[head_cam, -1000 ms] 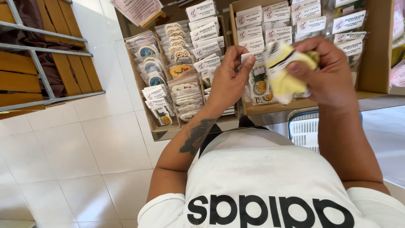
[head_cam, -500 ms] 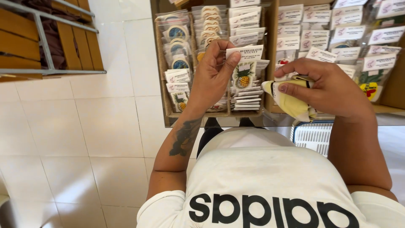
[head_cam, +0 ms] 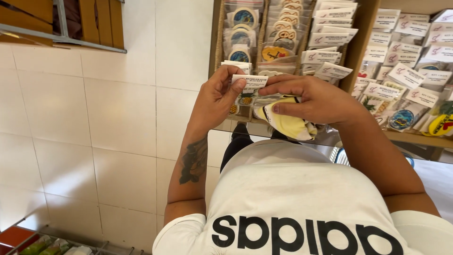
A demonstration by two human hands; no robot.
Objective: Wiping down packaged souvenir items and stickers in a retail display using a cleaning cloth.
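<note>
White-carded clear packet (head_cam: 248,89) between both hands' fingers (head_cam: 238,87)

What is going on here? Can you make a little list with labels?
left hand: pinches a small clear packet by its white card top
right hand: holds a yellow cloth and touches the packet
shelf boxes: rows of similar small packets
floor: white tiles
shirt: white, black lettering

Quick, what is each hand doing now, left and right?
Left hand: closed, pinching a small packet by its white card.
Right hand: closed, holding a yellow cloth.
</note>
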